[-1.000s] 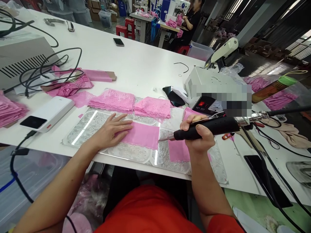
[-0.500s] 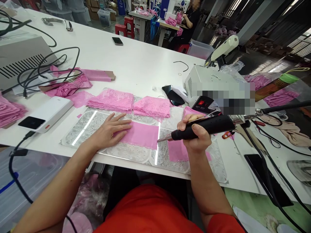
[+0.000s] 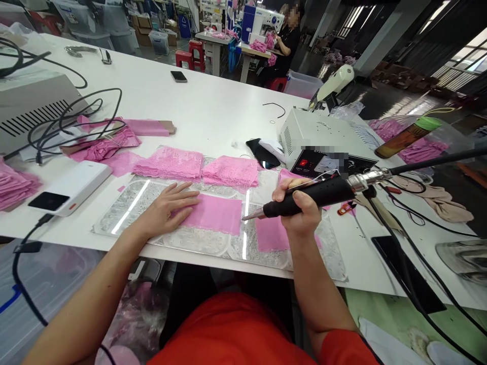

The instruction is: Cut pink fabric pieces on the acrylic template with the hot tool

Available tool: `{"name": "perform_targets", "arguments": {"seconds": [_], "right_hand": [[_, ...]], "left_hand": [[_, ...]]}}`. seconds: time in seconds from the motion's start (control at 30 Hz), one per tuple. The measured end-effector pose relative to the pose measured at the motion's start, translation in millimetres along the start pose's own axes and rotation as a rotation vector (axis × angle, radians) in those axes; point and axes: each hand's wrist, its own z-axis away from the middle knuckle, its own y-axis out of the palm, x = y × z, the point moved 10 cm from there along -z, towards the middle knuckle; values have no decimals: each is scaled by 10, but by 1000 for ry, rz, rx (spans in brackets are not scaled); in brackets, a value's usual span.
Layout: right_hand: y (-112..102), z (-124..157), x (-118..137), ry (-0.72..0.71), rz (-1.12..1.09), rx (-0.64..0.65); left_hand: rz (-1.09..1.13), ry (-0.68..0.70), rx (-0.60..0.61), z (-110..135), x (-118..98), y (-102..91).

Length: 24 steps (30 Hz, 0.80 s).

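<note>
Head view: right hand [image 3: 303, 214] stays wrapped round the black tool [image 3: 323, 194], tip still beside the pink fabric [image 3: 216, 215] on the mat [image 3: 117, 215] (contact unclear); left hand [image 3: 163, 210], uncurled, overlies its other end; work remains at one edge.

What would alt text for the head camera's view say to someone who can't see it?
A person's left hand rests partly on pink cloth while the right hand holds a black tool, its metal tip near the cloth's right edge. Two pink lace stacks lie just beyond.
</note>
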Motion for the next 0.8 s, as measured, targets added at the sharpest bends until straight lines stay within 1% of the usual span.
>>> {"name": "perform_targets", "arguments": {"seconds": [0.07,0.13,0.2,0.27,0.33,0.37,0.43,0.5,0.57,0.6,0.67,0.8], "right_hand": [[-102,-37,151,-41,23,-49],[-237,-67,282,-70,44,-96],[-378,-84,347,-80,52,-131],[-499,-88,333,-76,48,-160],[-578,-81,264,-70,34,-182],[-599,-73,221,-68,25,-189],[-607,-53,144,-70,7,-195],[-584,-35,91,-73,-3,-185],[-549,-27,60,-70,-11,-160],[-532,-26,52,-67,-17,-144],[-511,-28,53,-70,-19,-118],[-516,-32,73,-80,15,-119]], "left_hand": [[28,24,-58,13,-19,-62],[68,54,-140,27,-30,-169],[74,89,-203,28,-69,-279],[27,115,-233,4,-178,-356],[-37,146,-230,-39,-407,-359],[-58,174,-223,-60,-573,-326],[-79,241,-161,-99,-965,-143],[-72,287,-69,-121,-1334,144],[-47,305,-15,-117,-1603,415],[-41,298,-10,-113,-1683,518],[-32,275,-21,-105,-1763,661],[-14,255,-26,-97,-1781,781]]}}
